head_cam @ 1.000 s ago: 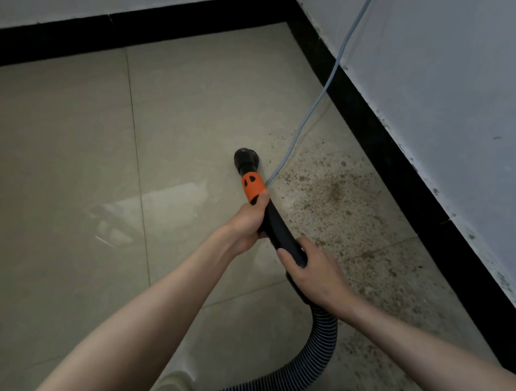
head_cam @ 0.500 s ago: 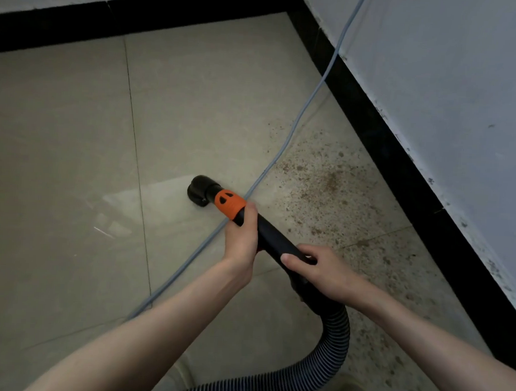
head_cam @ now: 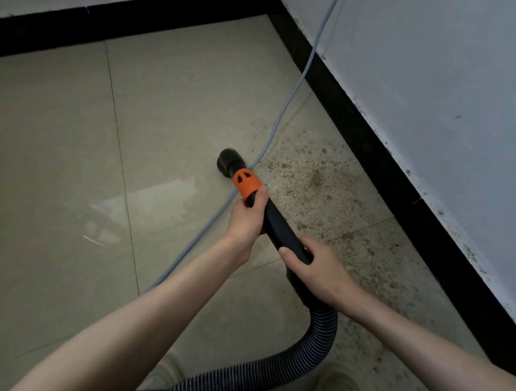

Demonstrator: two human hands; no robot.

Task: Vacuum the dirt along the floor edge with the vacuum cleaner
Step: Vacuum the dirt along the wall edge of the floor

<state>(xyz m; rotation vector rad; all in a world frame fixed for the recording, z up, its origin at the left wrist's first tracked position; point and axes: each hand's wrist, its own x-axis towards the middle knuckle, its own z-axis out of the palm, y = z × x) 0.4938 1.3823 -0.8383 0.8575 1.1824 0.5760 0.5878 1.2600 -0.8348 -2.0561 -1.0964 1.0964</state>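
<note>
We see the vacuum wand (head_cam: pixel 282 226), a black tube with an orange collar (head_cam: pixel 247 184) and a round black nozzle (head_cam: pixel 228 161), angled down over the floor (head_cam: pixel 58 155). The nozzle is on the clean beige tile, just left of the dirt patch (head_cam: pixel 317 180); we cannot tell if it touches the floor. A ribbed black hose (head_cam: pixel 311 350) curves from the back end of the wand down toward the bottom edge.

Both hands are clamped on the wand, close together but apart. Left hand (head_cam: pixel 246 218) grips the tube just behind the orange collar, thumb on top touching the collar's edge. Right hand (head_cam: pixel 318 271) wraps the rear of the tube near where the hose begins, thumb along the left side.

A grey cable (head_cam: pixel 288 107) comes down along the right wall (head_cam: pixel 436 85), passes just beside the nozzle and runs under the left forearm. Brown specks spread over the tiles between the cable and the black skirting (head_cam: pixel 400 185) at the foot of the right wall. More black skirting runs along the far wall. Light shoes (head_cam: pixel 339 388) show at the bottom edge.
</note>
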